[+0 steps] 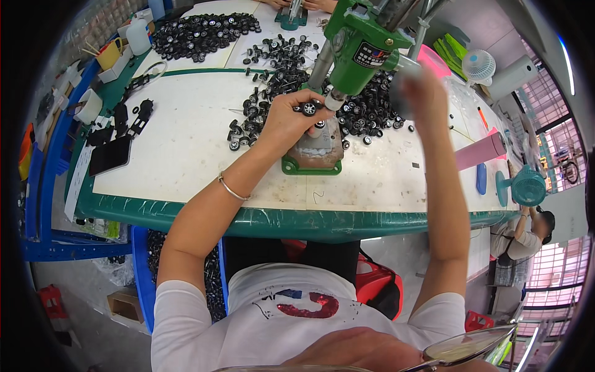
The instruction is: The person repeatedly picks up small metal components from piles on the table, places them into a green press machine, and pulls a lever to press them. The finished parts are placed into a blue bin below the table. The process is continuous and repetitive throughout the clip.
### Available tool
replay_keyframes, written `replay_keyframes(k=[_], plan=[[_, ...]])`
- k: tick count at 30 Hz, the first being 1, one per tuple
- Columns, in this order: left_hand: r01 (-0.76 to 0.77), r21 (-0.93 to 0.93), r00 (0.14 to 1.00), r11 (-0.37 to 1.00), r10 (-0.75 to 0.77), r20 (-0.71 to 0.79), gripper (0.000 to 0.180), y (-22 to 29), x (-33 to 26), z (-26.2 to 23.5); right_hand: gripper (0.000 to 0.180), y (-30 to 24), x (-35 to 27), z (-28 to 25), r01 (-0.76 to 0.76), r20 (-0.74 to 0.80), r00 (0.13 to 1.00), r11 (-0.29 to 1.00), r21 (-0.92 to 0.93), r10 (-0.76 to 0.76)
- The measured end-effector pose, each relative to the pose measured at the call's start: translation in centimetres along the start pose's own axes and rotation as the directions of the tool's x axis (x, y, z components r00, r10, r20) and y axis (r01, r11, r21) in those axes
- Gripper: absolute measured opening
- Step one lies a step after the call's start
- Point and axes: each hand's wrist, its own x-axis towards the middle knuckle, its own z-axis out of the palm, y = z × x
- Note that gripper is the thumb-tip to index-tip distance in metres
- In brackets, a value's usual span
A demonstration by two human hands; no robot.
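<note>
A green hand press (pixel 353 65) stands on the table in front of me, its metal ram (pixel 334 100) pointing down over a green-edged base (pixel 311 166). My left hand (pixel 296 118) is closed beside the ram, holding a small black toy wheel (pixel 308 109) with a silver hub. Just below those fingertips, another wheel (pixel 319 124) sits on a pale post at the press base. My right hand (pixel 427 93), smeared by motion, is wrapped around the press lever (pixel 406 64) at the right; its separate fingers do not show.
Loose black wheels (pixel 365 115) lie heaped around the press, with a bigger pile (pixel 201 34) at the back left. At left are a dark tablet (pixel 110 156) and black plastic parts (pixel 142 115). A pink roll (pixel 480 150) and teal fan (pixel 527 188) stand right. Another person's hands (pixel 319 5) show at the far edge.
</note>
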Motion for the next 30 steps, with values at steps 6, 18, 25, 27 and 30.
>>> replay_keyframes(k=[6, 18, 25, 27, 30], plan=[[-0.008, 0.037, 0.999, 0.999, 0.010, -0.043, 0.020, -0.3, -0.3, -1.0, 0.027, -9.7, 7.6, 5.5, 0.011, 0.146, 0.988, 0.971, 0.240, -0.047], [-0.022, 0.082, 1.000, 0.996, 0.023, -0.015, 0.019, -0.2, -0.1, -0.9, 0.027, -10.8, 9.5, 7.3, 0.322, -0.088, 0.946, 0.888, 0.329, -0.311], [-0.104, 0.148, 0.994, 0.983, 0.108, -0.019, 0.012, -0.3, 0.0, -0.6, 0.027, -11.1, 8.0, 4.8, 0.348, 0.002, 0.923, 0.834, 0.427, -0.386], [-0.135, 0.134, 0.991, 0.982, 0.136, 0.002, 0.012, -0.4, 0.1, -0.5, 0.026, -11.1, 7.7, 3.9, 0.467, -0.048, 0.873, 0.801, 0.375, -0.486], [-0.156, 0.101, 0.988, 0.983, 0.156, 0.005, 0.011, -0.6, 0.0, -0.5, 0.023, -12.8, 5.4, 2.0, 0.423, 0.235, 0.824, 0.837, 0.348, -0.515]])
